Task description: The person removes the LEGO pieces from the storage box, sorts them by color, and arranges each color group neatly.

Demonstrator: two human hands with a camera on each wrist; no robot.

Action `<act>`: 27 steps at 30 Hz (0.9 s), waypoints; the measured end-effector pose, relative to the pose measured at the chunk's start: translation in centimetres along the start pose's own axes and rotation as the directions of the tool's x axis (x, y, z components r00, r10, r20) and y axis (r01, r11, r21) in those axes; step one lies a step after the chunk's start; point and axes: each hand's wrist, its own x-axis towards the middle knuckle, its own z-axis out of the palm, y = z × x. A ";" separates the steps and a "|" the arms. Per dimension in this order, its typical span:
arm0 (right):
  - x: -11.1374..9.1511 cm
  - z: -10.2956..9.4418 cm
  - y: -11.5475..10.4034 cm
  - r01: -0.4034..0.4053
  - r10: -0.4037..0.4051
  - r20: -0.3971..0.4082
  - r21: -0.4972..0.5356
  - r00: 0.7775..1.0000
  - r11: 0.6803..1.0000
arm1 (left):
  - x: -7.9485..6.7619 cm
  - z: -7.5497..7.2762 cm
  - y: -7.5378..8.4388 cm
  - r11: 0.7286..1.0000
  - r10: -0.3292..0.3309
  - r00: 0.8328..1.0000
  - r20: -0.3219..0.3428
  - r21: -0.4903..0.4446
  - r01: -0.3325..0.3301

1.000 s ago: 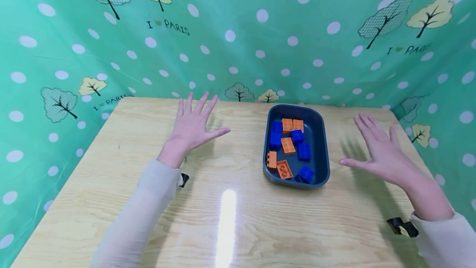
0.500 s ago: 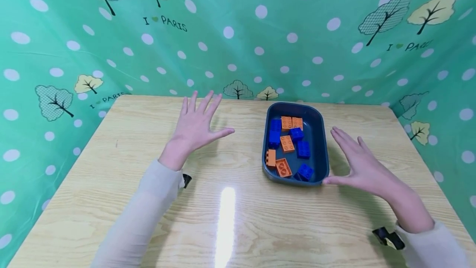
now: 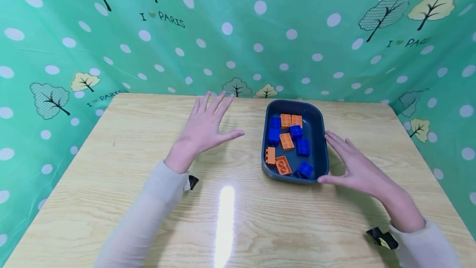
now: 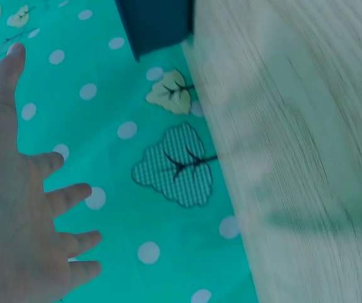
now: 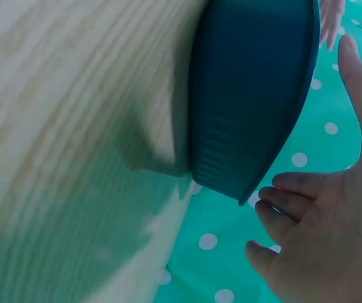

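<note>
A dark blue rectangular bin (image 3: 317,144) with rounded corners stands right of the middle of the table, and several orange toy bricks (image 3: 286,141) and blue toy bricks (image 3: 303,147) lie loose inside it. Beside its right wall is my right hand (image 3: 358,171), fingers extended and thumb spread towards the near right corner. In the right wrist view the bin's outer wall (image 5: 250,95) faces that hand; whether the fingertips touch the rim I cannot tell. My left hand (image 3: 202,129) hovers left of the bin, fingers spread, holding nothing. A corner of the bin (image 4: 159,25) shows in the left wrist view.
The pale wooden table (image 3: 122,168) reaches back to a green dotted curtain (image 3: 208,24) printed with trees. Black pieces stick out at both cuffs, such as the right wrist piece (image 3: 382,238). A bright light reflection lies on the table in front.
My right hand has moved left, from well off the bin to its right side. The left hand has shifted a little to the right. The bricks keep their places in the bin.
</note>
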 end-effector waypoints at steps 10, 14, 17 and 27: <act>-0.2 0.7 0.1 -0.061 0.061 -0.014 -0.038 0.998 0.997 | 0.2 0.1 3.0 0.986 0.119 0.993 -0.019 -0.113 -0.120; -0.2 0.7 0.0 -0.065 0.064 -0.017 -0.036 0.998 0.997 | 0.3 0.4 4.2 0.962 0.181 0.983 -0.019 -0.203 -0.181; 0.0 0.6 -0.1 -0.065 0.064 -0.016 -0.046 0.998 0.997 | 0.5 0.7 5.1 0.931 0.221 0.975 -0.013 -0.295 -0.215; 0.1 0.4 -0.1 -0.071 0.070 -0.013 -0.051 0.997 0.996 | 1.6 1.9 7.7 0.808 0.320 0.947 0.004 -0.524 -0.271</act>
